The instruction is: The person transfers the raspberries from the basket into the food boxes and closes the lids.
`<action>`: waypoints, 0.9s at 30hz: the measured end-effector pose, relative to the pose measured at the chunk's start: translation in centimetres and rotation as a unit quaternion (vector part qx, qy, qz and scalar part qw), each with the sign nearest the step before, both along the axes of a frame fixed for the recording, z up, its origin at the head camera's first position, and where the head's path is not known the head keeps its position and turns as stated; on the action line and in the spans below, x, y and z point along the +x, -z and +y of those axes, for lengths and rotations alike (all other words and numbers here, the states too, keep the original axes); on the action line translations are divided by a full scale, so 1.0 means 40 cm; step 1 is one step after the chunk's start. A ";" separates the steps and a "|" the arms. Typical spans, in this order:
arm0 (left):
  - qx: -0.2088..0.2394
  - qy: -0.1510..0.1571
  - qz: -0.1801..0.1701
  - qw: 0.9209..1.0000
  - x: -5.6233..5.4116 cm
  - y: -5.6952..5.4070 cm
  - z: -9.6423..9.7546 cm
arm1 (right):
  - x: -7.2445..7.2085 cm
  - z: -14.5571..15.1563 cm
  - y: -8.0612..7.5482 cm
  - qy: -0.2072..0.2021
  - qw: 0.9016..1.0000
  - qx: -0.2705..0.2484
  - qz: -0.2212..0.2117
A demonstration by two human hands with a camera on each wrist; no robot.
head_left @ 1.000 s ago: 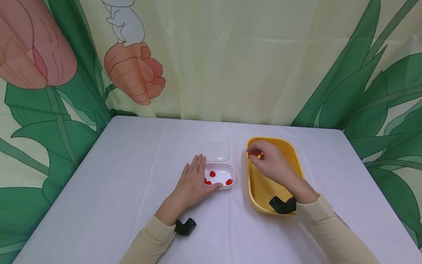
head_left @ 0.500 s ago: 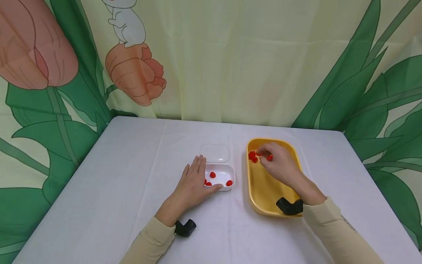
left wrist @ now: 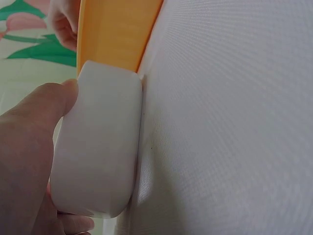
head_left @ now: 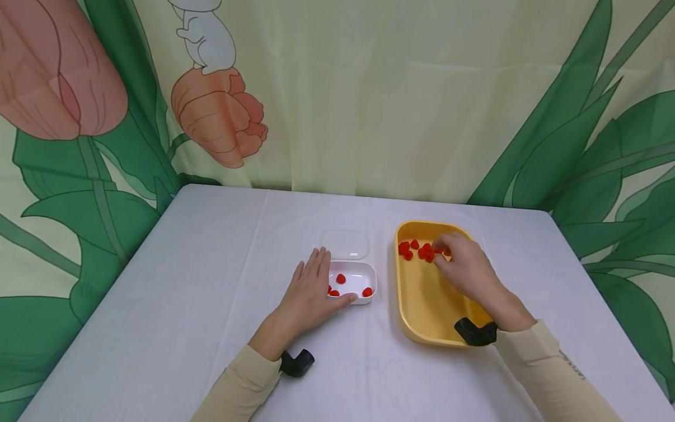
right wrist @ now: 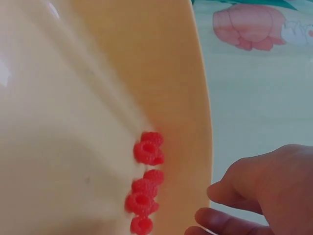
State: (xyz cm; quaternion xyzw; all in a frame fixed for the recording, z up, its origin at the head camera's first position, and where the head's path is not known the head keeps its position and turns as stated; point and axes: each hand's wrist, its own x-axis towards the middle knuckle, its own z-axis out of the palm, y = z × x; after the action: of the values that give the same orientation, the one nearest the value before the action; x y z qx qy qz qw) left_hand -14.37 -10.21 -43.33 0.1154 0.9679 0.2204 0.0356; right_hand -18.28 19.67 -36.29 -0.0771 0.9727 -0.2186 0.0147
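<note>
My left hand (head_left: 308, 293) rests against a small white box (head_left: 358, 300), its fingers straight along the left side and its thumb along the near rim. The left wrist view shows the thumb touching the box wall (left wrist: 100, 142). Several raspberries (head_left: 341, 279) lie inside, some partly hidden by the hand. My right hand (head_left: 469, 269) is over the far part of a yellow tray (head_left: 422, 316), fingertips bent down beside several raspberries (right wrist: 142, 200). The right wrist view shows thumb and fingers slightly parted, with nothing visible between them and the berries off to one side.
A clear plastic lid (head_left: 345, 243) lies just behind the white box. The yellow tray stands right of the box, a narrow strip of white tablecloth (head_left: 211, 252) between them. A printed curtain (head_left: 369, 105) hangs behind the table.
My right hand has moved to the right along the far end of the tray, uncovering raspberries at the tray's far left. The left hand and white box have stayed in place.
</note>
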 end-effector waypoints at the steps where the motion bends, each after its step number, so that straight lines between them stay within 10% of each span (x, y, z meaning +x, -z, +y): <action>1: 0.001 0.000 0.001 1.000 0.000 0.000 0.000 | -0.001 0.003 0.003 0.003 1.000 0.005 -0.004; 27: 0.010 0.004 0.000 1.000 0.000 0.002 -0.003 | -0.013 0.024 0.045 -0.019 0.994 0.070 -0.083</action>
State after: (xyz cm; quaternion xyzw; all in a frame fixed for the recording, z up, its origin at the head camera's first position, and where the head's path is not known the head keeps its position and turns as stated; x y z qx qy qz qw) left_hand -14.36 -10.31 -43.39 0.1198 0.9652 0.2296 0.0358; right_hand -18.79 20.63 -38.10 -0.0764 0.9794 -0.1548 0.1048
